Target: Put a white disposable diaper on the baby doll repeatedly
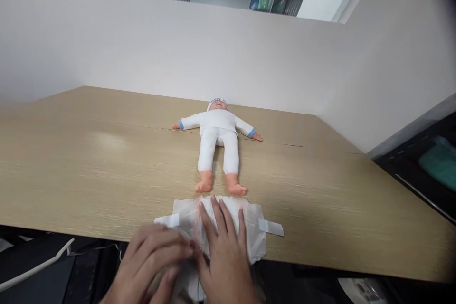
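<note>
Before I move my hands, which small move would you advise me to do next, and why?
With the right hand flat on the diaper, I would perhaps use the left hand to draw its near end up: that end seems to hang past the edge of the table, while both side tabs already lie spread outward.

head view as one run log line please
right hand: spread on disposable diaper; left hand: curled, at diaper's left side; baby doll: on back, feet toward diaper
</note>
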A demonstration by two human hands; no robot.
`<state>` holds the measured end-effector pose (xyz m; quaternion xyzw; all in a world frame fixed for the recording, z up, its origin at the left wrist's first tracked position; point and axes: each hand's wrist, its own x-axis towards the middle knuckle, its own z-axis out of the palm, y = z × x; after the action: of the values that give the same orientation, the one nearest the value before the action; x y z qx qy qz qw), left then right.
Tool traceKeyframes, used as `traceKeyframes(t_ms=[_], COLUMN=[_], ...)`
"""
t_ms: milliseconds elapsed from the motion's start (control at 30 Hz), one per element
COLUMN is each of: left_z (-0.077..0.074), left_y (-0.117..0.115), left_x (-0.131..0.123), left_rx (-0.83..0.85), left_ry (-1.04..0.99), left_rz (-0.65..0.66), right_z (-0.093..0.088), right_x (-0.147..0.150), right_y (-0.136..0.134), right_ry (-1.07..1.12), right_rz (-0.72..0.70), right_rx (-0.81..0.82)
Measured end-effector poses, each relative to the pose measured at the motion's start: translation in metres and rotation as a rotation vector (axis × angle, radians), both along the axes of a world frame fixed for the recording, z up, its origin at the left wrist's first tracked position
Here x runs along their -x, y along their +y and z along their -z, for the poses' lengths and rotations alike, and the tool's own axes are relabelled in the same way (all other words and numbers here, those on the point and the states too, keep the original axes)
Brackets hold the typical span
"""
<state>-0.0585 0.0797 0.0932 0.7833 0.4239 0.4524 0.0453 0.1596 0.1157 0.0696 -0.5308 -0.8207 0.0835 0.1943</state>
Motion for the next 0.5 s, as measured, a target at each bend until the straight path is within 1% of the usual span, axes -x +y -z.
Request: traceKeyframes(t_ms=[33, 67, 100, 133, 200, 267, 333, 433, 500], left_z=[-0.014, -0.027, -0.039, -0.048, -0.060, -0.062, -0.056, -0.041, -0.032], left_y=[0.023, 0.048, 0.074, 0.098, 0.140, 0.169, 0.187, 0.201, 0.207], left_x=[0.004, 0.007, 0.008, 0.008, 0.003, -0.008, -0.022, -0.042, -0.049], left_rx=[-0.070, -0.084, -0.038, -0.016, -0.016, -0.036, -0.079, -0.166, -0.197], left_ry=[0.104, 0.238, 0.415, 0.554, 0.779, 0.911, 0.978, 1.009, 1.005], left_rz=[-0.003, -0.016, -0.019, -0.035, 0.000, 0.053, 0.149, 0.289, 0.329], right_z=[-0.001, -0.001, -0.001, -0.001, -0.001, -0.001, 0.000, 0.001, 0.001], right_x=[0.000, 0.001, 0.001, 0.001, 0.001, 0.000, 0.001, 0.001, 0.001], right_y=[0.000, 0.000, 0.000, 0.000, 0.000, 0.000, 0.000, -0.001, 0.000], right_ry=[-0.001, -0.002, -0.004, -0.006, -0.009, -0.008, -0.005, -0.003, -0.004], right_rz=[-0.001, -0.002, -0.003, -0.001, 0.004, 0.004, 0.004, 0.008, 0.010], right_rx=[0.007, 0.016, 0.025, 0.031, 0.032, 0.020, 0.003, -0.014, -0.018])
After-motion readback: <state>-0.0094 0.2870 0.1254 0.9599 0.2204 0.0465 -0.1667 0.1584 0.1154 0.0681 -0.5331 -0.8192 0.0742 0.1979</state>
